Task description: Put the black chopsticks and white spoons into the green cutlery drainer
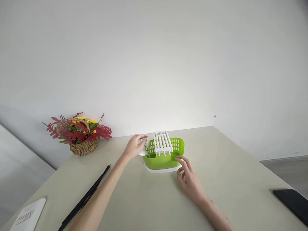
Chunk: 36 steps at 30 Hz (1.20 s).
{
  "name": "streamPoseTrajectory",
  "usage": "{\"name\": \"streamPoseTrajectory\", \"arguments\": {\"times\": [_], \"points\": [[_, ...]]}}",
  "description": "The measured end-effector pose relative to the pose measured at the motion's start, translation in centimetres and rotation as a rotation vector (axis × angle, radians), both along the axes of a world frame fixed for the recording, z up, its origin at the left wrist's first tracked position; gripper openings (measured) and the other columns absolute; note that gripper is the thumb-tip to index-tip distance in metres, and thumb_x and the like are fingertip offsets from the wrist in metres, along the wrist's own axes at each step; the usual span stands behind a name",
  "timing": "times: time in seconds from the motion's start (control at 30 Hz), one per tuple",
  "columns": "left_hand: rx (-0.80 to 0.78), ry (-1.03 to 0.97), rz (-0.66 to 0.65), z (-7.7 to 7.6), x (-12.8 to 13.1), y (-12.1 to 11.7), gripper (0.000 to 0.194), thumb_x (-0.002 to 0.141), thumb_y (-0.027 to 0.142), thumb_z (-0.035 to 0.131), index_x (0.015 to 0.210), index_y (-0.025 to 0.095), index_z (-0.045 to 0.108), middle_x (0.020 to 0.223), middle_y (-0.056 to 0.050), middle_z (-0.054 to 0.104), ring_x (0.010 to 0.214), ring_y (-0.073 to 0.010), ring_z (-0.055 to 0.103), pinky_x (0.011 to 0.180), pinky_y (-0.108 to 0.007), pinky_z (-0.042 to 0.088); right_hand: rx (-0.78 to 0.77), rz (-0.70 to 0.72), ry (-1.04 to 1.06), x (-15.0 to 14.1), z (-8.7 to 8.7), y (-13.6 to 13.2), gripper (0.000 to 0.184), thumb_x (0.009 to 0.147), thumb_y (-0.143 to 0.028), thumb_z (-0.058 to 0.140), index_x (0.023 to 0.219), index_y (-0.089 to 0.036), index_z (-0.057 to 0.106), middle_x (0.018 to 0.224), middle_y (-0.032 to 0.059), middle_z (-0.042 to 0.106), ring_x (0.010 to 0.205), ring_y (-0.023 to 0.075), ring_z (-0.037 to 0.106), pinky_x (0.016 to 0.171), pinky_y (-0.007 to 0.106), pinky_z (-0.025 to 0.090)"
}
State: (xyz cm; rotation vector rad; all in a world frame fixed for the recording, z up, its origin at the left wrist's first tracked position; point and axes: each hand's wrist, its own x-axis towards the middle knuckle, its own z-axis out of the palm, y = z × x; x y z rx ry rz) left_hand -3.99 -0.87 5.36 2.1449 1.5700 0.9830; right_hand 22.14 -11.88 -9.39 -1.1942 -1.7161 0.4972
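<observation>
A green utensil caddy [161, 163] with latticed back and sides stands on a white base tray [160, 171]. Across its middle sits a white slotted rack [163, 141] with small hooks along the front. My left hand [135, 147] is at the caddy's left end, thumb and fingers closed on a white rounded piece [142, 152]; the fingers partly cover it, so its kind is unclear. By the front right corner is my right hand [189, 179], with bent fingers apart and nothing held. Its fingertips are at the caddy's rim; whether they touch I cannot tell.
A wicker basket [83, 148] of artificial flowers stands at the back left by the wall. Long thin black strips [84, 200] lie beside my left forearm. A white card [30, 213] is at the front left corner, a black phone [292, 202] at the right edge.
</observation>
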Motion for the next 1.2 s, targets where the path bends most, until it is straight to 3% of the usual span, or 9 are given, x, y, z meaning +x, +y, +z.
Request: {"name": "streamPoseTrajectory", "arguments": {"times": [0.27, 0.53, 0.77, 1.07, 1.2], "points": [[0.077, 0.153, 0.010, 0.4, 0.0, -1.0, 0.029, 0.092, 0.039, 0.056, 0.106, 0.022, 0.076, 0.108, -0.009, 0.073, 0.109, -0.0279, 0.066, 0.104, -0.043, 0.049, -0.032, 0.008, 0.000, 0.0, 0.0, -0.1, 0.044, 0.098, -0.019, 0.039, 0.140, -0.032, 0.044, 0.152, 0.0111, 0.043, 0.081, 0.0148, 0.069, 0.068, 0.032, 0.061], [0.118, 0.061, -0.001, -0.5, -0.1, -1.3, 0.029, 0.093, 0.041, 0.057, 0.107, 0.021, 0.072, 0.105, -0.008, 0.067, 0.097, -0.0231, 0.068, 0.096, -0.040, 0.053, -0.040, 0.007, 0.004, 0.1, -0.1, -0.1, 0.044, 0.098, -0.018, 0.041, 0.140, -0.033, 0.044, 0.153, 0.0109, 0.043, 0.080, 0.0144, 0.069, 0.066, 0.031, 0.061], [0.097, -0.008, 0.035, -1.1, -0.2, -1.5, 0.037, 0.099, 0.053, 0.052, 0.103, 0.021, 0.070, 0.117, -0.010, 0.065, 0.095, -0.0210, 0.069, 0.078, -0.033, 0.055, -0.026, -0.007, -0.014, 0.1, 0.1, -0.2, 0.046, 0.097, -0.017, 0.043, 0.140, -0.033, 0.045, 0.151, 0.0098, 0.045, 0.079, 0.0138, 0.069, 0.066, 0.030, 0.061], [0.103, -0.089, -0.006, -0.7, 0.3, -2.7, 0.042, 0.105, 0.053, 0.040, 0.104, 0.023, 0.068, 0.114, -0.007, 0.071, 0.113, -0.0233, 0.064, 0.100, -0.037, 0.049, -0.031, -0.007, -0.018, 0.0, 0.1, -0.2, 0.044, 0.098, -0.018, 0.041, 0.139, -0.032, 0.045, 0.151, 0.0103, 0.044, 0.079, 0.0141, 0.068, 0.067, 0.031, 0.061], [0.116, -0.020, -0.055, -1.0, -0.1, -3.3, 0.036, 0.103, 0.052, 0.048, 0.117, 0.024, 0.067, 0.121, -0.007, 0.066, 0.111, -0.0220, 0.064, 0.098, -0.035, 0.052, -0.045, -0.005, -0.016, 0.0, 0.1, -0.2, 0.042, 0.098, -0.019, 0.041, 0.138, -0.032, 0.045, 0.152, 0.0103, 0.043, 0.080, 0.0138, 0.068, 0.068, 0.030, 0.061]]}}
